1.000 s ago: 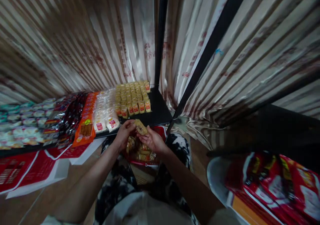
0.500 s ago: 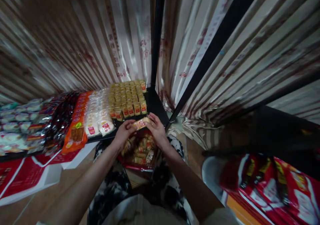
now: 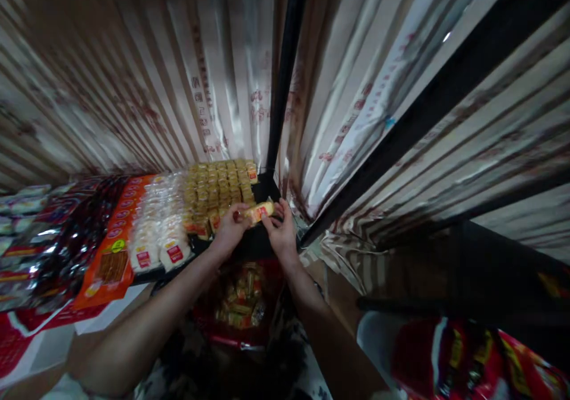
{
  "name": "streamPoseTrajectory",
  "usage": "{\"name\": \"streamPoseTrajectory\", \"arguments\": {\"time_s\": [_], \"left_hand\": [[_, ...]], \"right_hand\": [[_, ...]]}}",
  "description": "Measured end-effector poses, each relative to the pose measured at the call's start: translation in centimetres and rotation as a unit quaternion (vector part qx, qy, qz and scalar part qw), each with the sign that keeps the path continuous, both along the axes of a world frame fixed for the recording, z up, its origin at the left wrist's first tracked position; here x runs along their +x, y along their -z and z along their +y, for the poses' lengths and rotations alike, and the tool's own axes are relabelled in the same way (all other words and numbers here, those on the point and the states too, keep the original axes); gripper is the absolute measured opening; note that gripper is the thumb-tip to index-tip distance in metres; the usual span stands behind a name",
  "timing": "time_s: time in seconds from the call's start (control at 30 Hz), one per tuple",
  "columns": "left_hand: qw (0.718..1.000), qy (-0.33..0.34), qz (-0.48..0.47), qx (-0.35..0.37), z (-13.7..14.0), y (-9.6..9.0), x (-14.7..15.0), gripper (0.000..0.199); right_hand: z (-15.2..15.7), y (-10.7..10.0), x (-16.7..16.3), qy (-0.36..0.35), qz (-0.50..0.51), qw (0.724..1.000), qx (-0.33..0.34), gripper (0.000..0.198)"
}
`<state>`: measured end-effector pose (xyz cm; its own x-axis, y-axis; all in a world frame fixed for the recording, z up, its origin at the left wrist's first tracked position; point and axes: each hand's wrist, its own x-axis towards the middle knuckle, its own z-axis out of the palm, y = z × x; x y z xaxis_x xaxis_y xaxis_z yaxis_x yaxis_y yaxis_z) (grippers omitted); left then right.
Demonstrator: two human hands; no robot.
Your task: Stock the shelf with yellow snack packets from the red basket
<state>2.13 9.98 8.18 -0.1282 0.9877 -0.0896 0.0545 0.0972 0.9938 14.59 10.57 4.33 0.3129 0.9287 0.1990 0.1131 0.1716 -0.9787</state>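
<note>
Red basket (image 3: 218, 336) walls stand close by the lap, with a loose jumble of small yellow packets (image 3: 240, 305) inside, lying at all angles; how deep the pile goes is too dim to tell. Off to the right, shiny red bags (image 3: 414, 352) with black and yellow print sit blurred, their contents hidden. Beyond the basket, both hands share one wrapped packet (image 3: 259, 212): the left hand (image 3: 231, 229) pinches its left end between thumb and fingers, and the right hand (image 3: 282, 228) closes loosely about the other end, thumb in front. That packet is over the front of the black shelf (image 3: 258, 248), beside the right-hand corner of the stock, label towards the wearer; whether it touches the shelf I cannot tell. Handling it well probably means a light grip at the ends, so the thin film does not crease, with the label kept square and the left knuckles kept off the neighbouring row. Farther along, yellow packets stand in close ranks (image 3: 218, 183), next to clear bags of something white (image 3: 155, 228), then an orange bag (image 3: 111, 251) picturing brown sticks. Striped curtain (image 3: 214, 62) hangs behind everything.
</note>
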Motion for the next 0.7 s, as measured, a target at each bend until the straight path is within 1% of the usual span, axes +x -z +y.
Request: {"name": "streamPoseTrajectory", "arguments": {"time_s": [0.03, 0.07, 0.1, 0.13, 0.2, 0.27, 0.33, 0.4, 0.47, 0.57, 0.63, 0.7], "left_hand": [[0.998, 0.024, 0.048, 0.011, 0.9, -0.4, -0.3, 0.028], [0.994, 0.052, 0.094, 0.024, 1.8, -0.9, -0.6, 0.029], [0.987, 0.078, 0.138, 0.039, 2.8, -1.4, -0.8, 0.032], [0.977, 0.098, 0.178, 0.058, 3.8, -1.9, -0.8, 0.037], [0.956, 0.115, 0.251, 0.096, 5.7, -2.9, -0.4, 0.047], [0.936, 0.118, 0.31, 0.12, 7.4, -3.6, 0.4, 0.056], [0.92, 0.125, 0.347, 0.131, 8.8, -3.8, 1.4, 0.059], [0.912, 0.128, 0.363, 0.139, 9.8, -3.4, 2.2, 0.057], [0.913, 0.116, 0.364, 0.146, 10.7, -2.7, 2.5, 0.053], [0.907, 0.086, 0.371, 0.179, 11.8, -1.5, 1.8, 0.051], [0.896, 0.074, 0.387, 0.205, 12.7, -0.7, 0.8, 0.047], [0.885, 0.07, 0.408, 0.215, 13.5, -0.1, -0.4, 0.041]], "right_hand": [[0.4, -0.5, 0.3, 0.024, -0.08, 0.996, 0.037, 0.065], [0.8, -0.9, 0.6, 0.033, -0.154, 0.985, 0.069, 0.064], [1.3, -1.3, 0.8, 0.028, -0.214, 0.972, 0.092, 0.06], [1.8, -1.6, 0.9, 0.015, -0.257, 0.961, 0.105, 0.054], [3.1, -1.7, 1.0, -0.014, -0.296, 0.949, 0.105, 0.043], [4.6, -1.3, 1.0, -0.013, -0.306, 0.948, 0.087, 0.04], [6.3, -0.8, 1.0, 0.003, -0.312, 0.948, 0.061, 0.038], [7.8, -0.2, 1.1, -0.004, -0.306, 0.951, 0.031, 0.037], [9.1, 0.3, 1.2, -0.018, -0.277, 0.961, -0.009, 0.037], [10.8, 1.2, 1.4, -0.003, -0.243, 0.968, -0.057, 0.037], [11.9, 2.0, 1.5, 0.017, -0.237, 0.969, -0.066, 0.034], [13.1, 3.0, 1.4, 0.021, -0.229, 0.971, -0.063, 0.031]]}}
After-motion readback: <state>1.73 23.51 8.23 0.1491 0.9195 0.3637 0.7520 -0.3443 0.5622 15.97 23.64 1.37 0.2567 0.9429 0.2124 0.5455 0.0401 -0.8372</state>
